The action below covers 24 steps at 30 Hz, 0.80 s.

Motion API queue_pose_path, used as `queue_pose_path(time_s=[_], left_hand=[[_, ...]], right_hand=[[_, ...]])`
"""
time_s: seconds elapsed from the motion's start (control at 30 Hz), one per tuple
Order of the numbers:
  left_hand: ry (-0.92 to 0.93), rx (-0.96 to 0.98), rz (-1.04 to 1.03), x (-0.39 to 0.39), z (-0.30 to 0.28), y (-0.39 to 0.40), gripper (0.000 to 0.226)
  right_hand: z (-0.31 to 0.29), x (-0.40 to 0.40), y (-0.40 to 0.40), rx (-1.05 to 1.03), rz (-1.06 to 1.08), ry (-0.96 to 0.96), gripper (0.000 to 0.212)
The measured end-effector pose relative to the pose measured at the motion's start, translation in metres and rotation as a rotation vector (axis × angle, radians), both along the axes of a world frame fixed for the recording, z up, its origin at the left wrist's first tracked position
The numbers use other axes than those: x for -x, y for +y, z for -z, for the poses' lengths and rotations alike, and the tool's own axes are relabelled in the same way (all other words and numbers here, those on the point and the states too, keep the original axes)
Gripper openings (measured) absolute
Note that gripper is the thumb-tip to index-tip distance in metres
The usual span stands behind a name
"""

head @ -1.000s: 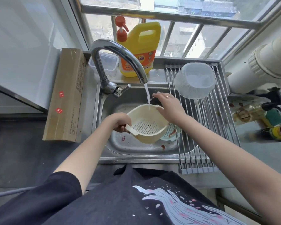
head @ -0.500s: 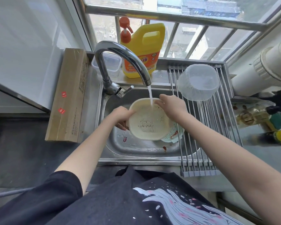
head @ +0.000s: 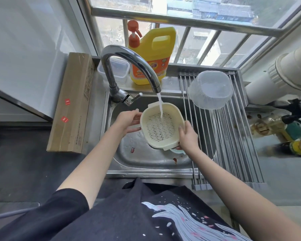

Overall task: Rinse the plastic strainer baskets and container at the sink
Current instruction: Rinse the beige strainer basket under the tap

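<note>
Left hand (head: 127,121) and right hand (head: 188,136) curl fingers around a cream strainer (head: 161,127) (tap (head: 129,66) water pouring between them)

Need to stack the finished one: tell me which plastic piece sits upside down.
The translucent container on the drying rack; the cream strainer basket faces up under the tap.

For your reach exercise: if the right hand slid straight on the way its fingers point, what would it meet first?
The right hand grips the strainer, fingers pointing up and away. Past the rim, it would probably meet the sink's back wall; depth is unclear.
</note>
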State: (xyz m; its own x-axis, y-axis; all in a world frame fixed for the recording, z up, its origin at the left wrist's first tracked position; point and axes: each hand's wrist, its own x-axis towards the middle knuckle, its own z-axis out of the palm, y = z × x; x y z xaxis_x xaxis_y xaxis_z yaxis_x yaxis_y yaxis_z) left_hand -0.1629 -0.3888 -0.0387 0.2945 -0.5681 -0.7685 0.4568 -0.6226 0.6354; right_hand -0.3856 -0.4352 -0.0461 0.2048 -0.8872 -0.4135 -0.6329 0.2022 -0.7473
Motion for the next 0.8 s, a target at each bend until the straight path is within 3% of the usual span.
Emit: queue_pose_path(time_s=[0.13,0.27,0.33,0.43,0.5,0.53,0.6,0.67,0.8], left_hand=[[0.185,-0.104,0.203,-0.001,0.003,0.018,0.061],[0.578,0.224,0.343,0.01,0.002,0.021,0.084],[0.561,0.292,0.371,0.018,-0.009,0.017,0.093],[0.464,0.247,0.444,0.027,-0.018,0.012,0.115],[0.445,0.289,0.428,0.031,-0.022,0.009,0.115],[0.431,0.312,0.416,0.035,-0.026,0.008,0.111],[0.34,0.306,0.371,0.039,-0.03,0.006,0.107],[0.221,0.287,0.351,0.039,-0.025,0.007,0.11],[0.177,0.323,0.448,0.038,-0.019,0.013,0.115]], right_hand=[[0.002,-0.001,0.007,-0.183,0.02,-0.169,0.017],[0.003,-0.009,0.005,-0.524,-0.018,-0.243,0.026],[0.002,-0.013,0.003,-0.585,-0.066,-0.227,0.028],[-0.004,-0.016,-0.001,-0.575,-0.257,-0.259,0.019],[-0.008,-0.016,0.0,-0.618,-0.365,-0.284,0.042],[-0.008,-0.016,0.001,-0.635,-0.387,-0.255,0.039],[-0.004,-0.017,0.001,-0.641,-0.421,-0.215,0.032],[-0.012,-0.024,-0.005,-0.547,-0.433,-0.106,0.046],[-0.022,-0.017,-0.022,-0.775,-0.296,-0.009,0.044]])
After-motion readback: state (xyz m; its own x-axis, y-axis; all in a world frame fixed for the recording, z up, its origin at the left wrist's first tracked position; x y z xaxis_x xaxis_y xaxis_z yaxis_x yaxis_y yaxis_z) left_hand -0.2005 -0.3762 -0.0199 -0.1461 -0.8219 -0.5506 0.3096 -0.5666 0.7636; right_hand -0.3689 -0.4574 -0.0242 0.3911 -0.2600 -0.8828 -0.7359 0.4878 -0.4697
